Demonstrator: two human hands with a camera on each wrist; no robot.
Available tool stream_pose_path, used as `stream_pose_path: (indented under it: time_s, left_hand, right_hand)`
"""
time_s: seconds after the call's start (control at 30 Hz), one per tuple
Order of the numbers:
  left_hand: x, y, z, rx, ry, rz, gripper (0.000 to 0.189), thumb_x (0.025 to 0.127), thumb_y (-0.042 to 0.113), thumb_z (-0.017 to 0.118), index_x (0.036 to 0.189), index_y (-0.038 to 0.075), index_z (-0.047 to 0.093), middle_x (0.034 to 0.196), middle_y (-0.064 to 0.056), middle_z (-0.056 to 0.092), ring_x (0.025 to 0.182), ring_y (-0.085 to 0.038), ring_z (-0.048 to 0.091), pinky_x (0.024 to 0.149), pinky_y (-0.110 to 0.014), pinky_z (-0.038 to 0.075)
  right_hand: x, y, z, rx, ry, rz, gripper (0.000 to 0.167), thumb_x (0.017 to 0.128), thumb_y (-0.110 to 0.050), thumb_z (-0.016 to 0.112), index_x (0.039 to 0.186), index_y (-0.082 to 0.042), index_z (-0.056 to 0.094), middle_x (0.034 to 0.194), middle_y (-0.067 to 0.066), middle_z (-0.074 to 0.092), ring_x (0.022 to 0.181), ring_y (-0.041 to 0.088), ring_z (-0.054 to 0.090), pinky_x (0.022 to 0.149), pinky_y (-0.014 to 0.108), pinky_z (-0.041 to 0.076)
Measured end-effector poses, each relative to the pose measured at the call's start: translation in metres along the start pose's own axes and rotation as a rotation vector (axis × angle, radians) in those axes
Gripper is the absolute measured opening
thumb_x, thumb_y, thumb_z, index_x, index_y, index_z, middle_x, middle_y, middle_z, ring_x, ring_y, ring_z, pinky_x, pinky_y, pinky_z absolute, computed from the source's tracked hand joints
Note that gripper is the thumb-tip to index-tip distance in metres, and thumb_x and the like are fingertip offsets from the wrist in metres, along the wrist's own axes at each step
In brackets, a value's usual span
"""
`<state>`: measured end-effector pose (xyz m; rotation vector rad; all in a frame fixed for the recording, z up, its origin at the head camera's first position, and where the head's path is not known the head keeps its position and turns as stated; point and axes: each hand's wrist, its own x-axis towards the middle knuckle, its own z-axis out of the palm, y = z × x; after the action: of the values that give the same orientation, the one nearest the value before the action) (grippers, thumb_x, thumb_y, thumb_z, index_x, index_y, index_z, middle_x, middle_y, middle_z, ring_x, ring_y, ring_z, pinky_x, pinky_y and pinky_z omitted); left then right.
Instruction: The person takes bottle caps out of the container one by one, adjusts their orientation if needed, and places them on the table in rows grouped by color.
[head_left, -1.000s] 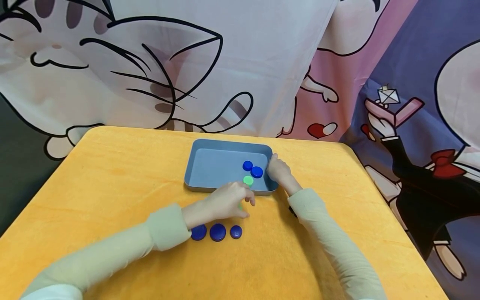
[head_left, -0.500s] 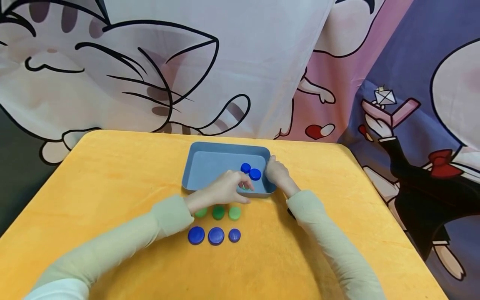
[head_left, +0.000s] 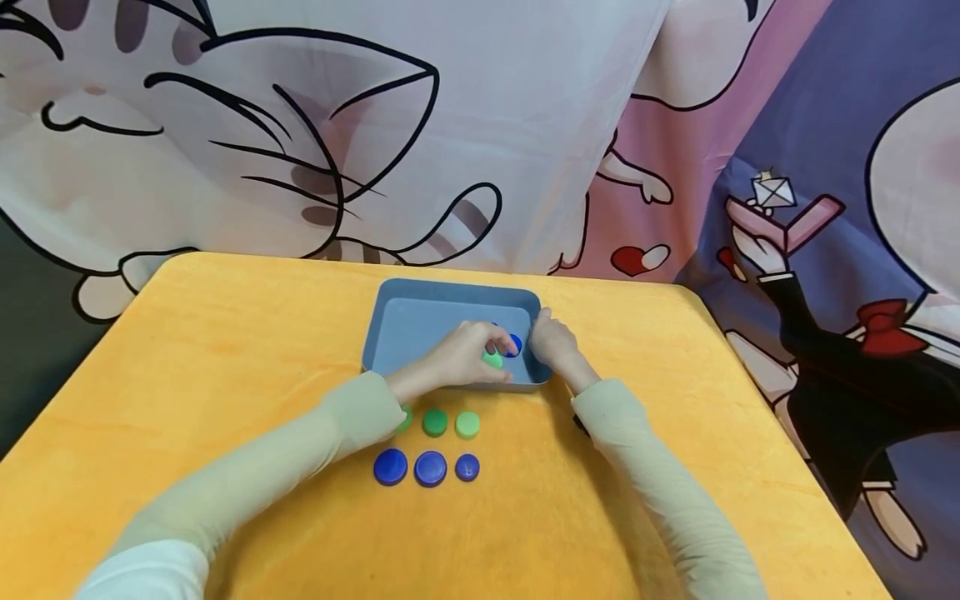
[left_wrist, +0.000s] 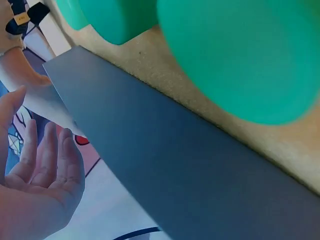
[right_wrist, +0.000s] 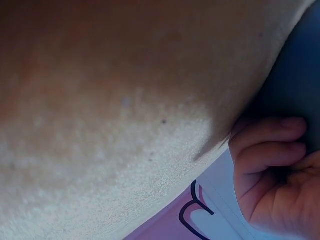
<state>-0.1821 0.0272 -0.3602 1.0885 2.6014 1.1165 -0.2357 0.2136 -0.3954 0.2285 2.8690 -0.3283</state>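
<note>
My left hand (head_left: 467, 352) is over the front right of the blue-grey tray (head_left: 420, 321), thumb and fingers spread around a light green round cap (head_left: 492, 360) in it. In the left wrist view the same hand (left_wrist: 45, 185) shows loosely bent, parted fingers. Just beyond the fingertips lies a blue cap (head_left: 513, 345); another blue one is mostly hidden behind the hand. At the tray's right end, my right hand (head_left: 553, 342) grips the wall. The right wrist view shows its curled fingers (right_wrist: 270, 150) against the tray side.
In front of the tray, a row of green caps (head_left: 435, 422) lies on the yellow table (head_left: 262, 333), the leftmost partly behind the left sleeve. Nearer still is a row of blue caps (head_left: 431, 469). A printed curtain (head_left: 525, 125) hangs behind the table.
My left hand has moved from the right end of the green row up and over the tray, uncovering the row of green caps. My right hand keeps its hold on the tray.
</note>
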Motion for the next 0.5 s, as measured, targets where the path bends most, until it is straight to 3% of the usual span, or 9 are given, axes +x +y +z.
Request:
stream_pose_path:
  time_s: [0.2,0.5]
  left_hand:
    - [0.011,-0.005,0.003,-0.047,0.026,-0.01,0.034,0.076,0.017,0.081,0.104,0.002,0.07,0.103,-0.014,0.071,0.095,-0.029,0.064,0.088,-0.04,0.053]
    - [0.012,-0.014,0.007,-0.032,0.018,-0.062,0.035,0.077,0.018,0.08,0.106,0.002,0.069,0.106,-0.013,0.07,0.096,-0.028,0.063,0.085,-0.035,0.053]
  right_hand:
    - [-0.003,0.002,-0.002,-0.004,0.025,-0.008,0.041,0.104,-0.021,0.029,0.135,0.006,0.033,0.111,0.026,0.062,0.095,0.034,0.064,0.084,0.044,0.054]
    - [-0.001,0.001,0.0,-0.011,0.017,-0.013,0.044,0.104,-0.023,0.03,0.138,0.007,0.031,0.109,0.025,0.063,0.091,0.032,0.064,0.083,0.043,0.055]
